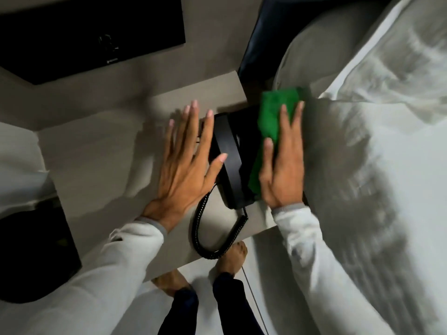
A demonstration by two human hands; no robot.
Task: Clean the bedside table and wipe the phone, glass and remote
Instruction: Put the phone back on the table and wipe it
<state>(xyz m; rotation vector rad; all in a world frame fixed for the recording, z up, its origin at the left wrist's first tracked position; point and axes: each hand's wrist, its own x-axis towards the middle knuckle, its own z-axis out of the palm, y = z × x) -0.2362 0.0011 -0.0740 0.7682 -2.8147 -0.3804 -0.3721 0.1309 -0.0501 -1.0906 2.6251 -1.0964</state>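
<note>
Bare feet (232,259) on floor, close below. Left hand (183,163) flat, fingers spread, steadying black phone (229,163) on worktop (96,160). Right hand (283,165) flat too, pressing green cloth (271,117) onto phone's right side. Handset running away from body, between both hands. Bed (375,165) just right.

2 hands: 1 left hand (183,163) flat with fingers spread, just left of the phone; 1 right hand (283,163) pressing flat. Under that right hand: 1 green cloth (271,122), on 1 black phone (232,163). 1 coiled cord (205,235) nearer the wrists. 1 bedside table (96,153). 2 bare feet (232,257).
</note>
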